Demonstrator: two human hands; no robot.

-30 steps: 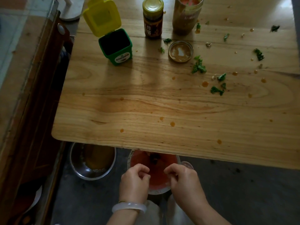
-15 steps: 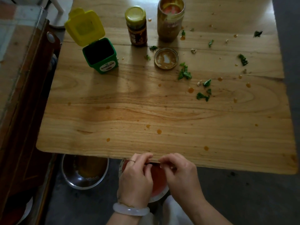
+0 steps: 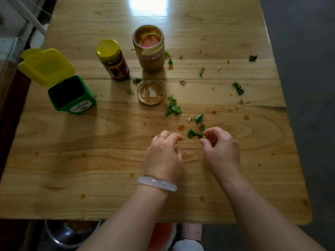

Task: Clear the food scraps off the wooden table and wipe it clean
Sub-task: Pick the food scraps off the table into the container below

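While bent over the wooden table, both hands at work among the scraps:

Left hand: near side of the jar lid, knuckles up, fingers curled loosely down toward the wood; nothing seen in the grip; cannot tell whether the fingertips touch the surface. Pale bangle on the wrist, ring on one finger.

Right hand: near and right of the jar lid, thumb and fingers drawn together at the edge of a green leaf scrap; touching or just beside it, cannot tell if truly pinched.

Other leaf scraps: a larger clump just right of the jar lid on its near side; small bits between that clump and the right hand; more pieces well right of the lid, toward the table's right edge.

Sauce drops: orange spots scattered near and right of the lid, some by the table's near edge.

Jar lid: upturned, smeared inside, flat on the wood.

Open jar: upright, just beyond the lid, smeared brown inside.

Yellow-capped bottle: beyond and left of the lid, capped.

Green bin: well left of the lid, yellow flip top standing open.

Metal bowl: on the floor, below the table's near edge, left of the forearms.
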